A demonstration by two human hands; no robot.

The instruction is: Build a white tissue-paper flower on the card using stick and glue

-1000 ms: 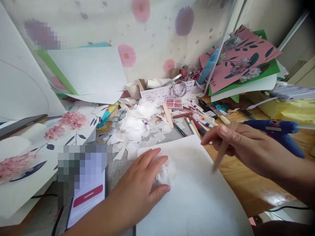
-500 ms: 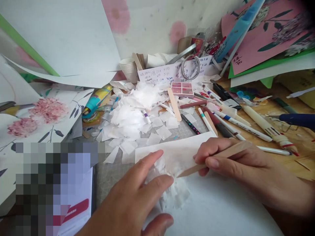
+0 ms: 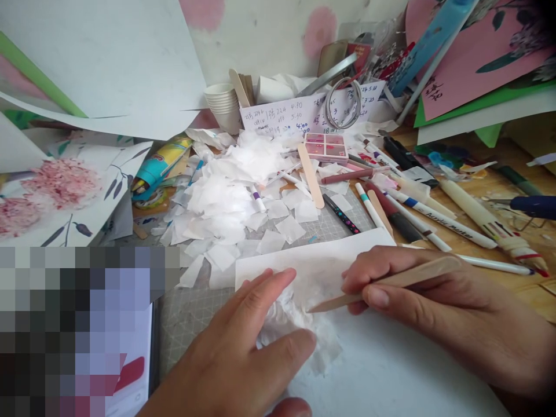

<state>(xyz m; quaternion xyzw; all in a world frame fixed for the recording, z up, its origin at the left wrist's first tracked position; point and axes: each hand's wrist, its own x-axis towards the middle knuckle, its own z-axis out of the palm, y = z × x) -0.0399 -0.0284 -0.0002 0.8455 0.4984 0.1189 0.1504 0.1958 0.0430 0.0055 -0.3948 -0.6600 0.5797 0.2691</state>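
Note:
Between thumb and fingers, my right hand point(image 3: 417, 301) grips a wooden craft stick point(image 3: 412, 273) like a pen. Its narrow tip points down-left and meets a cluster of crumpled white tissue paper point(image 3: 299, 315). That cluster lies on a white sheet of paper point(image 3: 382, 359). My left hand point(image 3: 243, 341) is spread at the cluster's left side, with thumb and index finger apart around it; part of the tissue is hidden beneath the hand. I cannot tell how firmly its fingertips touch the tissue.
A heap of cut tissue squares point(image 3: 230, 191) covers the grey cutting mat point(image 3: 191, 313) beyond the sheet. Markers point(image 3: 452, 220), a pink palette point(image 3: 325, 147) and a glue gun point(image 3: 534, 205) lie to the right. Paper cups point(image 3: 223, 107) stand behind. A partly blurred phone point(image 3: 134, 370) is at lower left.
The view has shifted slightly. My left thumb has moved a little up and right over the tissue, and the stick's tip has moved slightly left. My right hand keeps its grip.

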